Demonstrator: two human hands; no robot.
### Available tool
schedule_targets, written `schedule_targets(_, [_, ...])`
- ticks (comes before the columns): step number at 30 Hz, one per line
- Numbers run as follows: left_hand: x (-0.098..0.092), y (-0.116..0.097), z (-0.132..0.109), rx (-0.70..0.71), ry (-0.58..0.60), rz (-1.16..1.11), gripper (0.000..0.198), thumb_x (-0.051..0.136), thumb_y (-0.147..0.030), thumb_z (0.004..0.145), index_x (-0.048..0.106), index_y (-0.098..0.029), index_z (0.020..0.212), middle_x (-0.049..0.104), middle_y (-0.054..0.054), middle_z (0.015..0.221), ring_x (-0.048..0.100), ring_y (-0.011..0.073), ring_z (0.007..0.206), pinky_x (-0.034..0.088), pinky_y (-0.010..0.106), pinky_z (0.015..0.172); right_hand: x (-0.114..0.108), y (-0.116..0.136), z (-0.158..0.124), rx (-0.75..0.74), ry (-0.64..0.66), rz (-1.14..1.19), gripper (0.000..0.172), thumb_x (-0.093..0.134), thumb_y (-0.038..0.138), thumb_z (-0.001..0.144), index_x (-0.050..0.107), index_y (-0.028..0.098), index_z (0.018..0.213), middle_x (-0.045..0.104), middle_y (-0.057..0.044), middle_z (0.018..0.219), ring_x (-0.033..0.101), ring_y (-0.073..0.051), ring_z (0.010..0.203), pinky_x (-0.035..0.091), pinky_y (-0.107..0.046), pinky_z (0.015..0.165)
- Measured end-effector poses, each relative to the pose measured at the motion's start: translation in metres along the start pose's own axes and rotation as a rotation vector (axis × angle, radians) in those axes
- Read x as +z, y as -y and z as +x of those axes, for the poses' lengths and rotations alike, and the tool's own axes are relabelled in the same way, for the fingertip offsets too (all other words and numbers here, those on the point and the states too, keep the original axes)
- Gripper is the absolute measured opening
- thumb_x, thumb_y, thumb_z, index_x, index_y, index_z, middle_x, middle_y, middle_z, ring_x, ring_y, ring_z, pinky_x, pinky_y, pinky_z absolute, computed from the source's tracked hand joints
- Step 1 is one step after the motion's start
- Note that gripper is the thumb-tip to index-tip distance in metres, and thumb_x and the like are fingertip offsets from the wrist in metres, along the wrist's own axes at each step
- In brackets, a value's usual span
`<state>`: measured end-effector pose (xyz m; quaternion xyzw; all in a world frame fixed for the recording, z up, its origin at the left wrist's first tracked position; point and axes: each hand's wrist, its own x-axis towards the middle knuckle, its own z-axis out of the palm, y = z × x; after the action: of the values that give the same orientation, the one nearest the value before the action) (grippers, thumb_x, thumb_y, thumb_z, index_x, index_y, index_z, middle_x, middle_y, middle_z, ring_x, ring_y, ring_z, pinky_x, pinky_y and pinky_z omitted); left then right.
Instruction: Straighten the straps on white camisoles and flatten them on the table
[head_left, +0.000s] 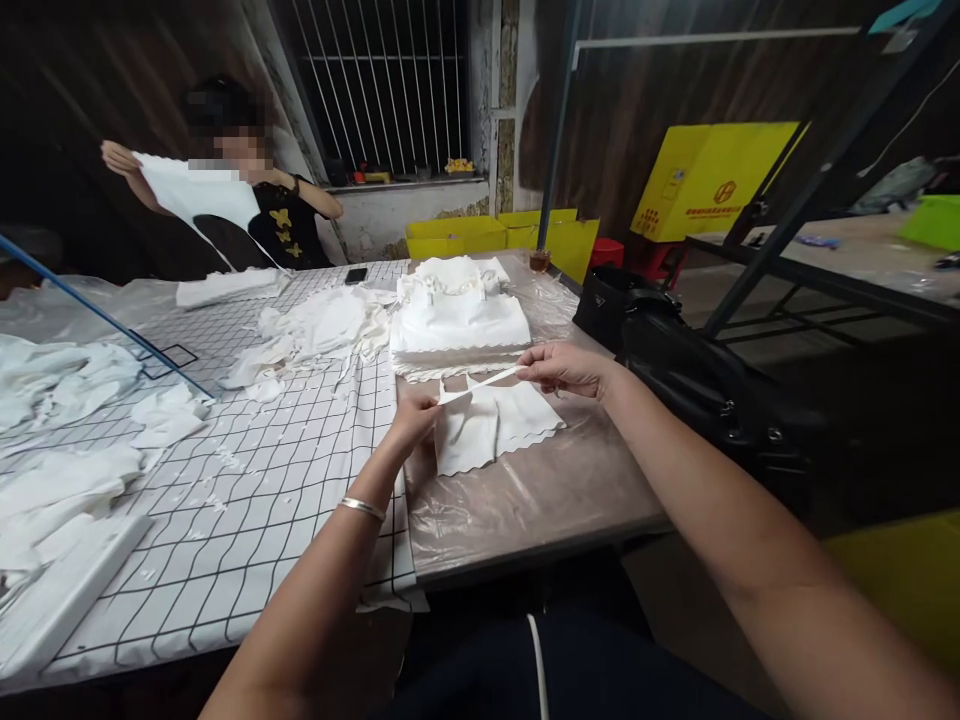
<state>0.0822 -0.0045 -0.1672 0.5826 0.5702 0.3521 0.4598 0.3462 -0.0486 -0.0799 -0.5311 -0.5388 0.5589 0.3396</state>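
Observation:
A white camisole-like garment (pixel 517 418) with a wavy hem lies on the plastic-covered table in front of me. Its thin strap (pixel 493 379) is stretched between my two hands, just above the cloth. My left hand (pixel 414 420) pinches the strap's left end, close to the garment's top edge. At the other end, my right hand (pixel 562 370) has its fingers closed on the strap. Right behind them rises a stack of folded white garments (pixel 459 325), with a looser one on top. The fingertips of my left hand are partly hidden.
A checked cloth (pixel 300 500) covers the table's left side, with heaps of white garments (pixel 322 325) on it. Across the table a person (pixel 289 220) holds up a white garment. Black bags (pixel 675 360) sit at the right edge; a cup (pixel 539 261) stands behind the stack.

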Motion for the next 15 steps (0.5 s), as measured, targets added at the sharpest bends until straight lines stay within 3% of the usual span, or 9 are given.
schedule_targets(2, [0.001,0.002,0.002,-0.023,-0.034,0.046,0.011,0.068,-0.020,0.061,0.059,-0.015,0.056,0.053,-0.002,0.053,0.048,0.0113,0.052,0.036,0.022,0.050,0.005,0.014,0.014,-0.024,-0.026,-0.205,0.030,0.085,0.033,0.063,0.067,0.014,0.077,0.055,0.002,0.060,0.042,-0.007,0.051,0.032,-0.022,0.048])
schedule_targets(5, [-0.001,0.000,0.004,-0.023,-0.137,0.100,0.004,0.065,-0.016,0.067,0.060,-0.014,0.066,0.058,0.001,0.064,0.053,0.0135,0.059,0.042,0.024,0.055,0.022,0.049,0.047,-0.265,-0.210,-0.516,0.014,0.074,0.025,0.077,0.067,0.015,0.084,0.066,-0.005,0.083,0.056,-0.015,0.072,0.044,-0.028,0.066])
schedule_targets(7, [-0.008,-0.002,0.000,-0.002,-0.262,0.129,0.010,0.061,-0.015,0.072,0.061,-0.014,0.082,0.061,0.004,0.081,0.057,0.0155,0.071,0.046,0.027,0.064,0.032,0.069,0.067,-0.457,-0.403,-0.730,0.023,0.071,0.017,0.077,0.066,0.018,0.099,0.066,-0.008,0.111,0.057,-0.022,0.099,0.044,-0.037,0.087])
schedule_targets(9, [-0.012,-0.002,-0.010,0.083,-0.341,0.167,0.015,0.059,-0.020,0.078,0.058,-0.016,0.093,0.059,0.006,0.095,0.057,0.0167,0.081,0.048,0.029,0.072,0.032,0.074,0.075,-0.553,-0.556,-0.876,0.039,0.072,0.016,0.075,0.062,0.020,0.113,0.059,-0.009,0.127,0.051,-0.027,0.115,0.038,-0.045,0.098])
schedule_targets(11, [-0.010,0.004,-0.026,0.261,-0.255,0.250,0.014,0.059,-0.030,0.083,0.057,-0.018,0.090,0.059,0.006,0.096,0.057,0.0181,0.084,0.049,0.031,0.075,0.023,0.054,0.067,-0.539,-0.562,-0.898,0.041,0.073,0.024,0.076,0.060,0.020,0.115,0.060,-0.010,0.122,0.052,-0.027,0.112,0.039,-0.045,0.097])
schedule_targets(13, [0.002,0.013,-0.043,0.461,-0.049,0.376,0.022,0.064,-0.038,0.081,0.058,-0.019,0.090,0.060,0.006,0.095,0.059,0.0198,0.085,0.049,0.032,0.074,0.010,0.014,0.046,-0.424,-0.424,-0.838,0.039,0.075,0.033,0.072,0.062,0.019,0.106,0.063,-0.007,0.106,0.057,-0.023,0.098,0.045,-0.039,0.088])
schedule_targets(15, [0.020,0.022,-0.055,0.579,0.108,0.523,0.026,0.069,-0.036,0.077,0.061,-0.019,0.096,0.062,0.007,0.098,0.059,0.0217,0.087,0.049,0.032,0.074,0.000,-0.035,0.018,-0.228,-0.254,-0.791,0.047,0.082,0.035,0.062,0.063,0.019,0.101,0.063,-0.004,0.098,0.059,-0.020,0.090,0.048,-0.034,0.082])
